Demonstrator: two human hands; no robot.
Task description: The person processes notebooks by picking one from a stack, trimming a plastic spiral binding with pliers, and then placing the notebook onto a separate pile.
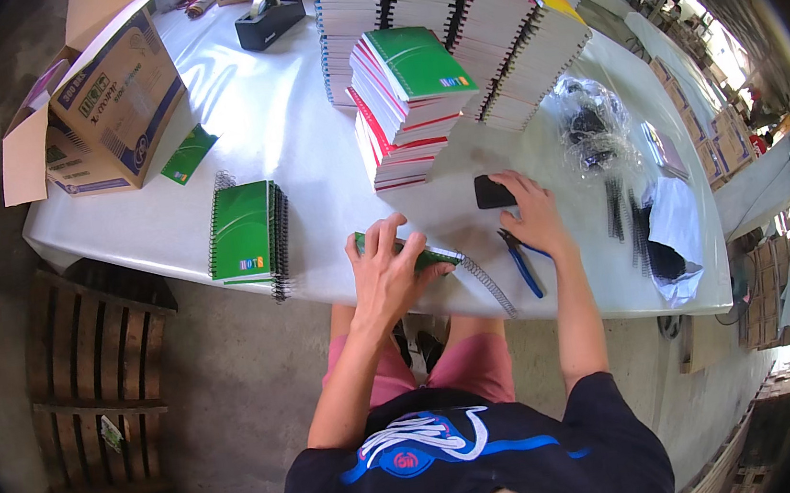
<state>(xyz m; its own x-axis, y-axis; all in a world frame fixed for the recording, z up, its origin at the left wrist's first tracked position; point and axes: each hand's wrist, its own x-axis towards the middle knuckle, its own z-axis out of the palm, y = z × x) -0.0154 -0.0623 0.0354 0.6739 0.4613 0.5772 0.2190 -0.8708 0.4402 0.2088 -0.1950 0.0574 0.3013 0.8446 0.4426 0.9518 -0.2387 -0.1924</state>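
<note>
At the near edge of the white tabletop [306, 131], left hand [386, 269]: palm down, fingers spread and pressing flat on a green-covered notebook [415, 254] that lies at the tabletop's front edge; nothing clasped, the grip wide and flat. Loose wire spiral binding [487, 283]: runs diagonally from the notebook's right end toward the edge, just beside the hand.

Right hand [531, 208]: fingers extended forward, fingertips resting on a small black rectangular object [493, 192]; whether the grip encloses it or merely touches it cannot be told. Blue-handled pliers [520, 262]: lying on the tabletop just beside and beneath the right wrist.

Finished green spiral notebooks [244, 231]: short stack, left of the left hand, well apart from it. Tall stack with green top cover and red and white edges [405, 111]: directly beyond both hands. Further tall stacks of spiral notebooks [478, 26]: behind it, covers green, pink and yellow.

Clear plastic bag with dark contents [594, 124]: right of the stacks. Black binding combs [617, 209]: loose, near the bag. Black tape dispenser [268, 19]: far side. Open cardboard box [106, 108]: left corner, a single green cover sheet [186, 155] beside it.
</note>
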